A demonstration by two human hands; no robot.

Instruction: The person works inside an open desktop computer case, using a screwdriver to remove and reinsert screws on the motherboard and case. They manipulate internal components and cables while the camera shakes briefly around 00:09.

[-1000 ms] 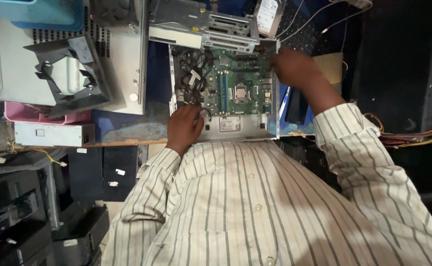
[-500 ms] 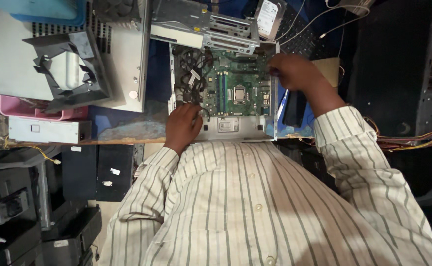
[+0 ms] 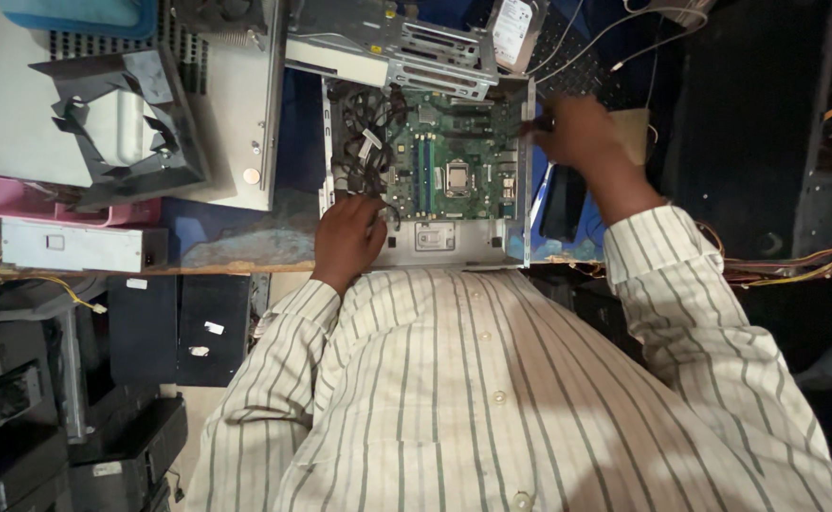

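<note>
Open computer case [image 3: 425,248], motherboard [image 3: 449,161] exposed, lies on the bench [image 3: 236,242]. Left hand [image 3: 347,237] rests loosely curled on its near rim; right hand [image 3: 577,128] grips the far wall. Probably heavy, rigid; board fragile: hold by metal edges.

Left hand [image 3: 347,237] lies knuckles-up with fingers curled; right hand [image 3: 579,133] reaches forward, arm outstretched, fingers bent.

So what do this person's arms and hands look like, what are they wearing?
Both arms are in long sleeves of a cream button-up shirt with thin dark vertical stripes; the left sleeve and right sleeve end in buttoned cuffs at the wrists. The left hand and right hand are bare, with no gloves. No ring or watch can be made out, though the view is too small to be sure.
</note>
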